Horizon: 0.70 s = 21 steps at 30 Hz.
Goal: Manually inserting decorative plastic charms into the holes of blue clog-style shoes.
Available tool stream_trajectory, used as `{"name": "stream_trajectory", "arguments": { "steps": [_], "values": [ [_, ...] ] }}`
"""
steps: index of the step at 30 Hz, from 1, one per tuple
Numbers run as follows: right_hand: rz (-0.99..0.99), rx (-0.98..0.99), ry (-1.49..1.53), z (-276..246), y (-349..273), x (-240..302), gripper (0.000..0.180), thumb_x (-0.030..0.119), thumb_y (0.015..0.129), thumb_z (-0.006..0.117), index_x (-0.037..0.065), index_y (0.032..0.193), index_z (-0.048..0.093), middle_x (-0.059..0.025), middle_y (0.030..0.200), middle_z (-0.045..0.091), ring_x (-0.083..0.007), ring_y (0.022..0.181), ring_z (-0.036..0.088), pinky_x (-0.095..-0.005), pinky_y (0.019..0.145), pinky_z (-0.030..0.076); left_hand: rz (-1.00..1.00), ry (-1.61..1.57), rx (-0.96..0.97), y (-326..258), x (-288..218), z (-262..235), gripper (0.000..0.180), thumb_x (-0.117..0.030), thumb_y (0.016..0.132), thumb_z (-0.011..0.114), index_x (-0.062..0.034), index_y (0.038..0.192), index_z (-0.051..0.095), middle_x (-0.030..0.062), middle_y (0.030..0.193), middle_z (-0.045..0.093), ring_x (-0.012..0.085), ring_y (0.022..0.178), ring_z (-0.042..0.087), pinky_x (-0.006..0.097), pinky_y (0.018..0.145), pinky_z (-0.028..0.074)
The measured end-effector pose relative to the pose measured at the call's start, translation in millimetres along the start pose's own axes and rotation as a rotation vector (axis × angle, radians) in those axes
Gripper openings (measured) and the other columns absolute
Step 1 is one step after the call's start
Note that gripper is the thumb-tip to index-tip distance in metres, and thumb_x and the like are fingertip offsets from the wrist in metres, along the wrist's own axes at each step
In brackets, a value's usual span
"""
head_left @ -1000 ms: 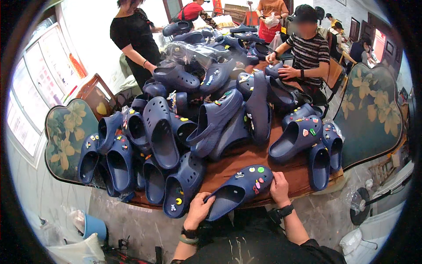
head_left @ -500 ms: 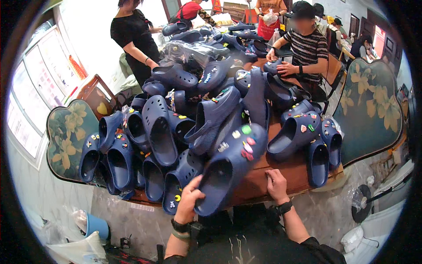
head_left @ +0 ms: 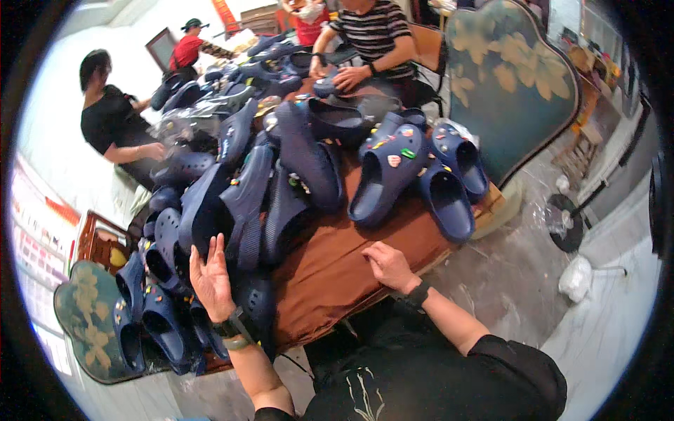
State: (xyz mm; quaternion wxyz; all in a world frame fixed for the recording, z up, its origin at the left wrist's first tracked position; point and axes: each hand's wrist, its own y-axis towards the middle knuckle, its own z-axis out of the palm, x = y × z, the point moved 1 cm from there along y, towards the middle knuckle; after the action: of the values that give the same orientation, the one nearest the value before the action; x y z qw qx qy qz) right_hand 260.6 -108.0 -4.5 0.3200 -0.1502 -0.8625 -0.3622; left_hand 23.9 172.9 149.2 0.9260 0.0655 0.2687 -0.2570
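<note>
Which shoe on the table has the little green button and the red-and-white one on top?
Start at the brown wooden table heaped with navy foam clogs. Look to its right side, across from the right hand. The navy foam clog lying there alone faces you and carries bright charms, unlike the plain ones stacked beside it.

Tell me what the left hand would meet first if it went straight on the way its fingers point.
Probably the navy clogs piled just beyond the left hand; depth is unclear.
</note>
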Motion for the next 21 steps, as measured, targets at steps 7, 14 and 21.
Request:
{"name": "stream_trajectory", "arguments": {
  "steps": [7, 14, 21],
  "values": [
    [-0.005, 0.007, -0.013, -1, -2, 0, 0.017, 0.001, 0.083, 0.055, 0.005, 0.099, 0.059, -0.013, 0.094, 0.059, -0.035, 0.086, 0.061, -0.0422, 0.072, 0.051, 0.012, 0.139, 0.149, -2, 9, -15, 0.027, -0.021, 0.098, 0.053, 0.0004, 0.115, 0.053, 0.0303, 0.132, 0.046, 0.04, 0.125, 0.048, 0.038, 0.084, 0.057],
    [0.141, -0.211, 0.156, -2, 2, -2, 0.03, 0.008, 0.086, 0.063, 0.003, 0.115, 0.055, -0.0142, 0.107, 0.055, -0.0306, 0.089, 0.059, -0.0367, 0.078, 0.05, 0.037, 0.45, 0.01, -50, 50, 9, 0.043, -0.023, 0.099, 0.051, -0.0038, 0.136, 0.042, 0.0174, 0.13, 0.051, 0.0269, 0.114, 0.055, 0.032, 0.081, 0.053],
    [0.624, -0.525, 0.462, -7, 47, -44, 0.104, 0.032, 0.075, 0.083, -0.003, 0.145, 0.015, -0.0207, 0.137, 0.033, -0.0284, 0.119, 0.043, -0.0409, 0.102, 0.038, -0.16, 0.86, 0.175, -109, 101, 22, 0.049, -0.016, 0.097, 0.056, 0.001, 0.139, 0.038, 0.0128, 0.118, 0.058, 0.0165, 0.094, 0.063, 0.023, 0.069, 0.051]
  ]
}}
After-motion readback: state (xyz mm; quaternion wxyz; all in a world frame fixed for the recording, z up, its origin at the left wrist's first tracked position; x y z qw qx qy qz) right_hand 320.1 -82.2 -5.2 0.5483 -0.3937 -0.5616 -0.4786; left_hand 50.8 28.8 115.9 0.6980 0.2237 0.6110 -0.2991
